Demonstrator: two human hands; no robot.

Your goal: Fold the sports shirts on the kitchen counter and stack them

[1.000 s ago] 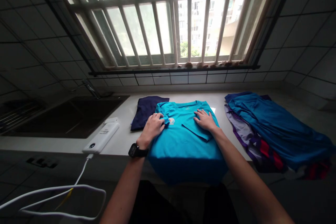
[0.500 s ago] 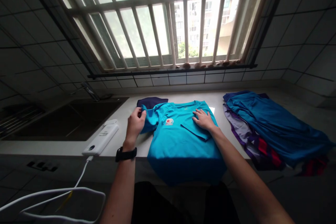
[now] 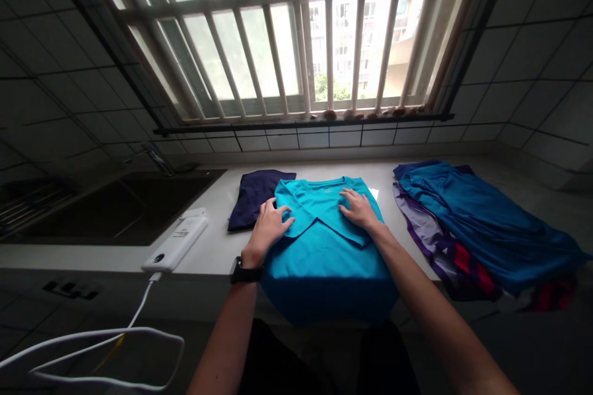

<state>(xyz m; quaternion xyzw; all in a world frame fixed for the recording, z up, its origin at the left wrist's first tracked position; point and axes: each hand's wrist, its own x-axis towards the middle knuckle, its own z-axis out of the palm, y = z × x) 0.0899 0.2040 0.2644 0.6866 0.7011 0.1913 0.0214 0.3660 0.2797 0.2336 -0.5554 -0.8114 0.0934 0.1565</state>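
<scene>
At far left, a dark sink (image 3: 111, 203) set into a pale surface (image 3: 217, 253), with a faucet (image 3: 158, 159) behind it, near the wall. In front and lower down, a looped white cable (image 3: 143, 305), plugged into a white boxlike device (image 3: 180, 241) lying just beside the sink. Farther right, a folded navy garment (image 3: 254, 197), flat on the surface.

Next, the left hand (image 3: 267, 229), with a black watch (image 3: 238, 270) at the wrist; grip loose and open, fingers curved and apart, at the left side of the turquoise shirt (image 3: 328, 259). In the middle, that shirt laid out on the surface, collar toward the barred window (image 3: 273, 49), both sleeves folded inward across the chest, lower part draped over the front edge. On its right side, the right hand (image 3: 359, 208), palm down, grip open, fingers spread over the fabric.

Well apart at far right, a teal garment (image 3: 472, 216) atop a white, purple and red garment (image 3: 424, 228), partly hanging over the front edge.
</scene>
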